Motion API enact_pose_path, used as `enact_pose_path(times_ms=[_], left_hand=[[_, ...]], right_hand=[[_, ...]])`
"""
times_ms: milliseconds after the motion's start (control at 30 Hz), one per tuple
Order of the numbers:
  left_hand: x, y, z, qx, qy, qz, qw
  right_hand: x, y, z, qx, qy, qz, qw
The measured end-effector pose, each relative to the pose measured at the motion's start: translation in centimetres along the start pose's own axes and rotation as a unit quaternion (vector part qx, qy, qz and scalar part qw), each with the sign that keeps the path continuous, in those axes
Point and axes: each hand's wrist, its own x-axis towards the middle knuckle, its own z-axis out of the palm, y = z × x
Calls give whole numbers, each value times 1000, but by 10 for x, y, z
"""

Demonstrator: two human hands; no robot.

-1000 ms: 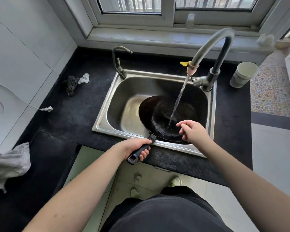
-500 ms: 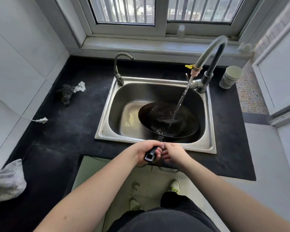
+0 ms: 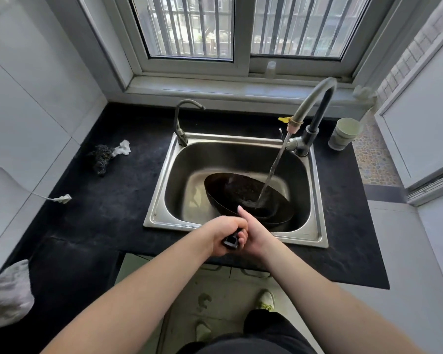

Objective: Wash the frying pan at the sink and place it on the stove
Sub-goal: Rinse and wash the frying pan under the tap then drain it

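Note:
A black frying pan [image 3: 241, 192] lies tilted in the steel sink [image 3: 317, 226], with water from the tall tap [image 3: 315, 98] running into it. My left hand [image 3: 223, 233] grips the pan's black handle [image 3: 52, 243] at the sink's front edge. My right hand [image 3: 253, 236] lies against the left hand and the handle, its index finger stretched towards the pan's rim. Whether its other fingers curl round the handle is hidden. No stove is in view.
A dark scouring pad with a white scrap [image 3: 105, 154] lies on the black counter [image 3: 100, 213] left of the sink. A pale cup [image 3: 343, 134] stands to the right of the tap. A small second tap [image 3: 182, 123] stands at the sink's back left. A grey cloth [image 3: 8, 295] lies far left.
My right hand left the inside of the pan and came back to the handle beside my left hand. The pan now lies more tilted in the sink; my view lifted towards the window.

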Motion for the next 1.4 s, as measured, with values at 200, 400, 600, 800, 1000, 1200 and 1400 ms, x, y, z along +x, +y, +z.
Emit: enact_pose_path(times_ms=[200, 400, 600, 800, 1000, 1200, 1400], left_hand=[[-4, -35, -17, 146, 90, 114, 979], [-13, -44, -40, 237, 102, 177, 950], [-14, -60, -59, 293, 127, 219, 922], [-14, -72, -66, 334, 144, 244, 899], [-15, -77, -64, 355, 166, 257, 883], [-24, -63, -55, 350, 164, 231, 893], [-37, -41, -38, 274, 126, 195, 933]], right_hand=[[-3, 20, 13, -154, 2, 50, 987], [6, 34, 32, -115, -21, 7, 993], [18, 49, 39, -121, 36, -43, 991], [19, 57, 37, -144, 34, -68, 987], [17, 58, 37, -171, 53, -95, 979], [4, 51, 47, -209, 83, -62, 972], [-19, 41, 55, -244, 84, -2, 966]])
